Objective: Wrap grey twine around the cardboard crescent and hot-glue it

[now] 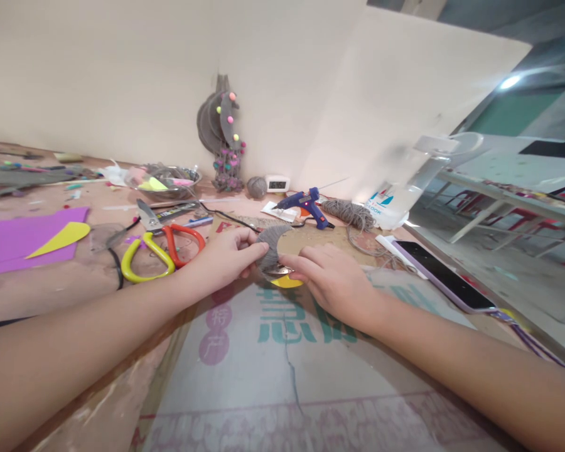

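A crescent shape, mostly wrapped in grey yarn, is held up over a plastic-covered board with printed characters. Its lower tip shows bare yellow. My left hand pinches the crescent's left edge between thumb and fingers. My right hand is closed at the lower right tip, fingers pressed around the yarn by the yellow part. A loose grey yarn strand trails down the board below the hands.
Left lie scissors, a box cutter and purple sheets. Behind are a blue glue gun, grey yarn, a small clock and a decorated moon hanging. Right stand a plastic jug and a phone.
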Demonstrator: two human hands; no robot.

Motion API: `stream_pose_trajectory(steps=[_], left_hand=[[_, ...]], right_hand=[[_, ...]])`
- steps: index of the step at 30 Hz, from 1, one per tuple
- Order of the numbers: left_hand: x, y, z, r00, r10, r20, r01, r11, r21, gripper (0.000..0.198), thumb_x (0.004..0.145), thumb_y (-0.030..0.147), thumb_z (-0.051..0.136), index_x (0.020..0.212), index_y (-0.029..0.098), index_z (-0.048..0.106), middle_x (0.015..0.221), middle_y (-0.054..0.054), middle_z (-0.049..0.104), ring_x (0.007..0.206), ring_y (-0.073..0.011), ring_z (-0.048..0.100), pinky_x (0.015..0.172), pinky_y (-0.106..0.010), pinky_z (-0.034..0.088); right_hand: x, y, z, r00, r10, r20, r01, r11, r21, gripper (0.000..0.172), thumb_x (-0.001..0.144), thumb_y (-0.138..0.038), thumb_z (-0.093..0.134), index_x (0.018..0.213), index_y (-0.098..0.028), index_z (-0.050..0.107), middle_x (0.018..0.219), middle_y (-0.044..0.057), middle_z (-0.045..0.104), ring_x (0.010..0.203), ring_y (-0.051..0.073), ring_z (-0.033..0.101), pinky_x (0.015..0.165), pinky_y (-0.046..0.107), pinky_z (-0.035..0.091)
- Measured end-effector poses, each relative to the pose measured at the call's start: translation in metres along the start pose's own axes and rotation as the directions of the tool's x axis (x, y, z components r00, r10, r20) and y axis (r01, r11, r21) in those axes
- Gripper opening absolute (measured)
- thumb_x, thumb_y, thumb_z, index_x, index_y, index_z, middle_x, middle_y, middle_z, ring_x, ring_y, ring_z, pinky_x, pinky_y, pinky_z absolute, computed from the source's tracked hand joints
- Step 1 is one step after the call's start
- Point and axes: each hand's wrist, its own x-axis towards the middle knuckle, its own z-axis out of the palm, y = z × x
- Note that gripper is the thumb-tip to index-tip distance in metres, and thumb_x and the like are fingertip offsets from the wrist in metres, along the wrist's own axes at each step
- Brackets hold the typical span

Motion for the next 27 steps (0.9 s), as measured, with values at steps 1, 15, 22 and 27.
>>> stream_pose_trajectory(steps=[1, 15, 22, 27], left_hand=[[-0.0001, -0.0004, 0.0000, 1.000, -0.002, 0.003, 0.002, 1.000, 0.001, 0.019, 0.074, 0.035, 0.053, 0.064, 0.019, 0.047, 0.044, 0.006, 0.047, 0.039, -0.0074, 0.043, 0.037, -0.016, 0.030], [-0.0004, 0.0017, 0.0000, 1.000, -0.006, -0.001, 0.006, 1.000, -0.016, 0.021, 0.073, 0.035, 0.053, 0.062, 0.019, 0.046, 0.043, 0.007, 0.046, 0.038, -0.0073, 0.043, 0.037, -0.016, 0.030], [0.0013, -0.0032, 0.0000, 1.000, -0.003, -0.007, 0.002, 0.999, -0.041, 0.021, 0.072, 0.037, 0.054, 0.063, 0.019, 0.046, 0.045, 0.006, 0.047, 0.038, -0.0075, 0.043, 0.037, -0.017, 0.030], [0.0009, -0.0022, -0.0002, 1.000, -0.002, -0.012, 0.002, 1.000, -0.020, 0.021, 0.072, 0.036, 0.054, 0.063, 0.019, 0.047, 0.043, 0.007, 0.046, 0.037, -0.0076, 0.042, 0.036, -0.017, 0.029]], right_hand=[[0.0000, 0.0001, 0.0002, 1.000, -0.001, 0.001, 0.001, 1.000, 0.000, 0.029, 0.092, -0.025, 0.034, 0.110, -0.018, 0.056, 0.078, 0.004, 0.054, 0.070, 0.016, 0.043, 0.064, 0.027, 0.029], [-0.0009, 0.0018, 0.0008, 0.999, -0.019, -0.051, 0.020, 1.000, 0.024, 0.029, 0.090, -0.021, 0.036, 0.112, -0.018, 0.056, 0.079, 0.005, 0.055, 0.071, 0.016, 0.044, 0.065, 0.027, 0.032], [-0.0017, 0.0030, -0.0049, 0.995, -0.054, -0.089, 0.055, 0.998, 0.013, 0.030, 0.090, -0.019, 0.035, 0.111, -0.018, 0.056, 0.077, 0.005, 0.055, 0.069, 0.016, 0.045, 0.064, 0.028, 0.034], [-0.0025, 0.0044, -0.0046, 0.998, -0.049, -0.049, 0.049, 0.999, -0.003, 0.029, 0.089, -0.018, 0.037, 0.111, -0.019, 0.056, 0.078, 0.005, 0.055, 0.070, 0.016, 0.045, 0.065, 0.028, 0.033]])
